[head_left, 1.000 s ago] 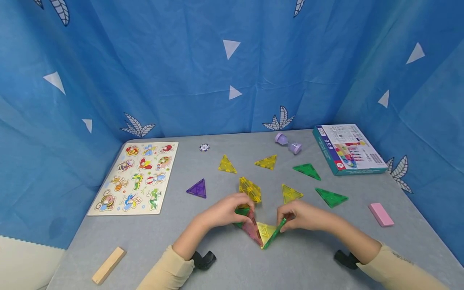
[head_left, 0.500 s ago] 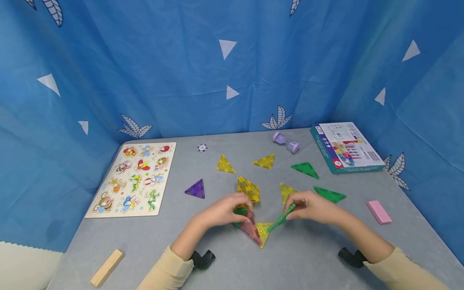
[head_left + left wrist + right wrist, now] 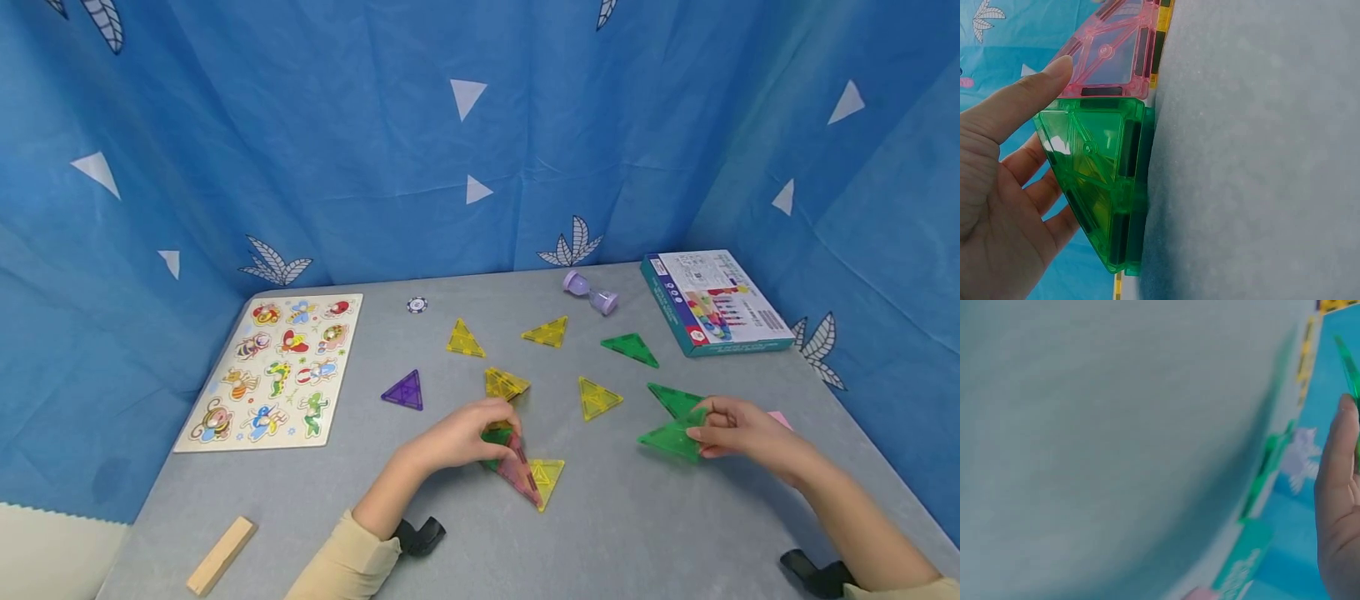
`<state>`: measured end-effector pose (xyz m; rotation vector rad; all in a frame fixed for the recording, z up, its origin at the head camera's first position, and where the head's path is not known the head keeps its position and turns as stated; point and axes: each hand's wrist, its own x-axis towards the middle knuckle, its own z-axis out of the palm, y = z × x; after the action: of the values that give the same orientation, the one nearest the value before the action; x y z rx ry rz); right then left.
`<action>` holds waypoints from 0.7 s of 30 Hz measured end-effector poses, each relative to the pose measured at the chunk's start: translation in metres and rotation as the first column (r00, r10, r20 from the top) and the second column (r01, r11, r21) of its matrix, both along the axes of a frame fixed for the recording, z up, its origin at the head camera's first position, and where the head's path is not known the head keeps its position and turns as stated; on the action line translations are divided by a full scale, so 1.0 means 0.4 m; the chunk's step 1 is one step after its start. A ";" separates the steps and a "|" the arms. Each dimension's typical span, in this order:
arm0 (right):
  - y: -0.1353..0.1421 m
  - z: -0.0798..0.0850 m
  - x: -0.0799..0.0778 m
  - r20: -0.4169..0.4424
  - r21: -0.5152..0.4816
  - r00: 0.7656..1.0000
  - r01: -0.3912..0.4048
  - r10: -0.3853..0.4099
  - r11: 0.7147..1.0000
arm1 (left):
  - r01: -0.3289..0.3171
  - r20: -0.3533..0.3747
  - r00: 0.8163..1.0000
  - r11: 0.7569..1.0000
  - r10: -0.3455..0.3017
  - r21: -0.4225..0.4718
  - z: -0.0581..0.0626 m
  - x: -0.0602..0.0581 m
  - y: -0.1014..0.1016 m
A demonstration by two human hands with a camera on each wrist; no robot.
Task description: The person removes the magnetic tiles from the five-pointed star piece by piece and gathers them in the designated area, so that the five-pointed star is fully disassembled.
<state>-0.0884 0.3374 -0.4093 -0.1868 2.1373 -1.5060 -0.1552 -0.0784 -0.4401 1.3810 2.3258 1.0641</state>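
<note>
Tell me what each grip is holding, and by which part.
Right grip: a green triangular tile, by its right end in the head view. Left grip: a pink tile, near its top corner.

Even head-view light; white glare on the green tile (image 3: 1094, 178); blur across the right wrist view

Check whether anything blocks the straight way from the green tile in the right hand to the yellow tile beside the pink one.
Nothing visible does. The green tile in the right hand has an open line to the yellow tile beside the pink tile; a loose yellow triangle lies farther back, off that line.
</note>
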 end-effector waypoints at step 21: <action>0.064 0.012 -0.008 0.022 0.389 0.999 0.033 -0.045 0.921 | -0.003 0.001 1.000 1.000 0.003 -0.008 0.001 -0.002 -0.002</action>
<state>-0.0917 0.3632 -0.4045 0.0202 2.3740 -1.0639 -0.1559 -0.0791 -0.4396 1.3739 2.3292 1.0558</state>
